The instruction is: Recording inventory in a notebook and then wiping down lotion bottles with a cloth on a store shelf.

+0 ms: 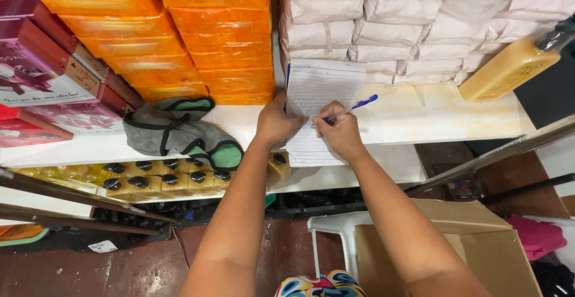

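White lined paper [317, 102] lies on a pale shelf [431, 114] as a person writes on it, seen from a head-worn camera looking down. The right hand [340, 132] grips a blue pen [353, 108], fingers pinched round the barrel, its tip on the sheet near the middle. The left hand [277, 123] presses flat-fingered on the sheet's left edge, pinning it; it grasps nothing.

Judged from the pose, the step in hand is writing a line on the sheet. Moving on to the next line would call for the left hand to keep the paper from sliding while the right shifts the pen down the ruled rows.

Part of the sheet overhangs the shelf's front edge, and its top leans against stacked white packs [413, 15]. Faint handwriting shows near the top, too small to make out; the lower rows look blank.

Orange wrapped packs [215, 33] are stacked just left of the paper, with a grey-and-green cloth bag [173, 130] near them. Black-capped yellow bottles [150, 180] fill the shelf below, and an open cardboard box [479, 243] sits on the floor.
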